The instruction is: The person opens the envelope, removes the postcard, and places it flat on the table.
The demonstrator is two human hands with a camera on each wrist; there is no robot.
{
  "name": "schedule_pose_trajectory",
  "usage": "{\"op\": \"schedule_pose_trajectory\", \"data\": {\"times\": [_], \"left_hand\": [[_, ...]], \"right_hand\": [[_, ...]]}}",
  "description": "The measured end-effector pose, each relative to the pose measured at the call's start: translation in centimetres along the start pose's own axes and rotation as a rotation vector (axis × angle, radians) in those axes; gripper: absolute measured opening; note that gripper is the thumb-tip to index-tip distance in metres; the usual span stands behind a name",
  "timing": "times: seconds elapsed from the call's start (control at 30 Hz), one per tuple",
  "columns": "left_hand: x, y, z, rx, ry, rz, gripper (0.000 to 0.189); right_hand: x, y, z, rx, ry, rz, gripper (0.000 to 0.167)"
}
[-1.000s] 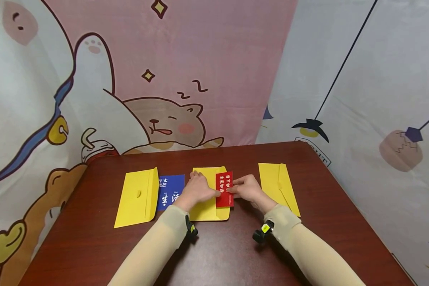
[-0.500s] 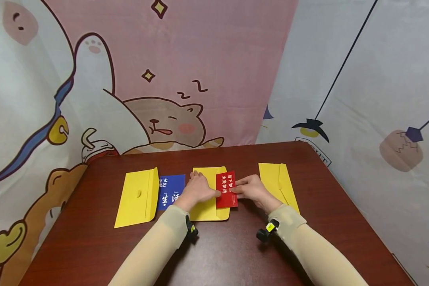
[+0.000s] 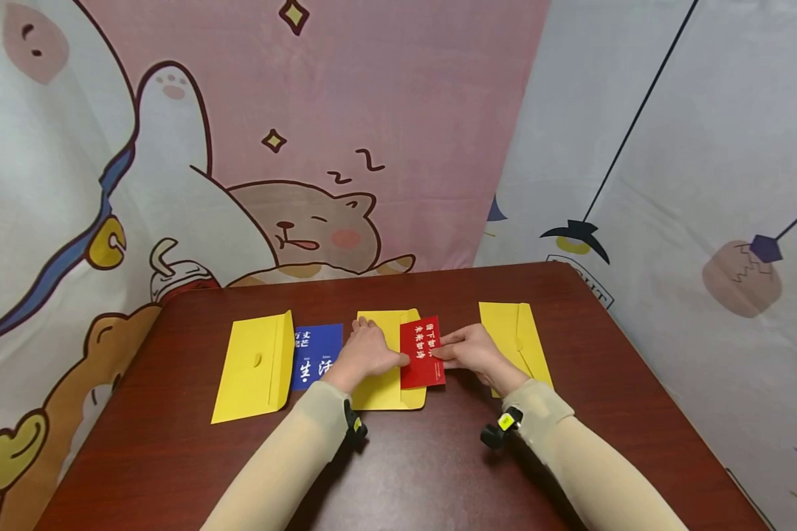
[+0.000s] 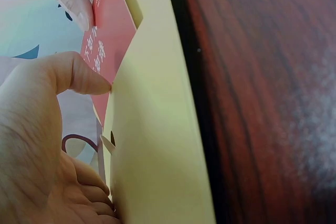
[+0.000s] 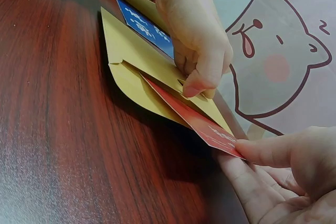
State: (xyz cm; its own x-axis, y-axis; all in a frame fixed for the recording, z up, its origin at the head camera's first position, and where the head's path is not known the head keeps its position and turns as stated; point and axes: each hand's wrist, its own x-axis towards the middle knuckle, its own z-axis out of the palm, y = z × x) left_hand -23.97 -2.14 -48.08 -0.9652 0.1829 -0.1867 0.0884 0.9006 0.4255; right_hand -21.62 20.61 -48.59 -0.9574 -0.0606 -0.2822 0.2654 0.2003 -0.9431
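In the head view, a yellow envelope (image 3: 387,391) lies flat at the middle of the table, its flap side to the right. A red card (image 3: 415,372) with white writing sticks out of its opening. My left hand (image 3: 365,354) rests on the envelope, thumb at the opening's edge and the other fingers toward the far left corner. With thumb and fingers, my right hand (image 3: 473,354) pinches the card's right edge. The right wrist view shows the red card (image 5: 202,129) slanting out between the pocket and the flap, its inner end hidden.
A blue card (image 3: 314,343) with white writing lies left of the middle envelope, partly behind my left hand. Farther left is another yellow envelope (image 3: 252,369); a third yellow envelope (image 3: 508,324) lies to the right, behind my right hand. A printed cloth (image 3: 425,147) hangs behind the table.
My right hand has moved a little to the right with the red card, and more of the card shows outside the envelope. The left hand has stayed in place.
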Motion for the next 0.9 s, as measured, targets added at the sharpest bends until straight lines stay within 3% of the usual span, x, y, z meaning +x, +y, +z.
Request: {"op": "schedule_pose_trajectory", "data": {"times": [0.9], "left_hand": [[0.0,-0.1,0.2,0.029,0.015,0.029,0.114]], "right_hand": [[-0.5,0.0,-2.3,-0.011,-0.017,0.043,0.033]]}}
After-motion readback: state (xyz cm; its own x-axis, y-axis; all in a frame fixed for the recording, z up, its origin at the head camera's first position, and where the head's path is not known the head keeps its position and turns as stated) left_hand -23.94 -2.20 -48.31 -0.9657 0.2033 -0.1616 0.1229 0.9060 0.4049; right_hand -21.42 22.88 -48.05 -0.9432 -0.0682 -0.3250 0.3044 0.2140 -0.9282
